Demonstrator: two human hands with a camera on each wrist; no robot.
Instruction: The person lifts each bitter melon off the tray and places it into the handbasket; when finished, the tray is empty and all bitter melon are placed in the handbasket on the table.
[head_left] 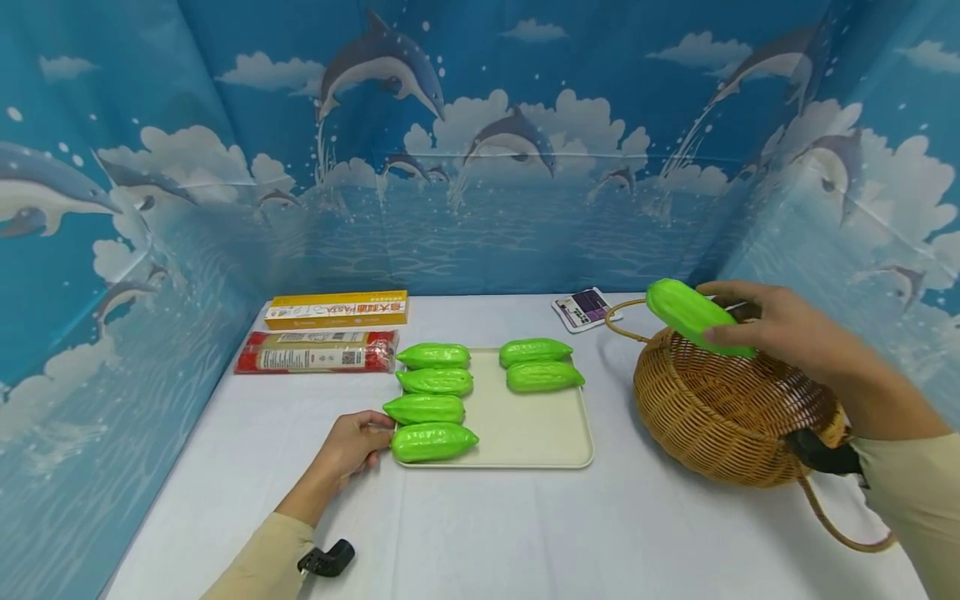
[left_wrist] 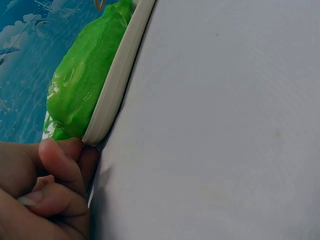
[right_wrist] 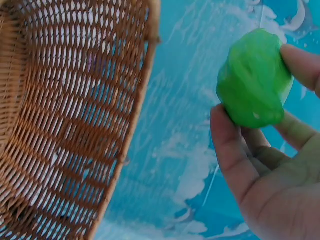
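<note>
My right hand (head_left: 780,325) holds a green bitter melon (head_left: 693,315) between thumb and fingers, over the left rim of a wicker basket (head_left: 675,408). Seen from the right wrist, the bitter melon (right_wrist: 255,80) is end-on in the fingertips, beside the basket's woven wall (right_wrist: 85,110). At the left edge of a cream tray (head_left: 525,433), my left hand (head_left: 356,446) pinches the rim near its front corner. A column of several bitter melons (head_left: 431,408) lies along the tray's left side. Two more bitter melons (head_left: 543,377) lie at its back right. The left wrist view shows the nearest bitter melon (left_wrist: 82,75) beside the tray rim (left_wrist: 117,80).
Behind the tray on the left lie a yellow pasta box (head_left: 337,310) and a red-ended noodle packet (head_left: 315,352). A small purple-and-white packet (head_left: 585,310) lies at the back, near the basket's handle (head_left: 622,321). Dolphin-print curtains (head_left: 480,225) enclose the white table (head_left: 510,533).
</note>
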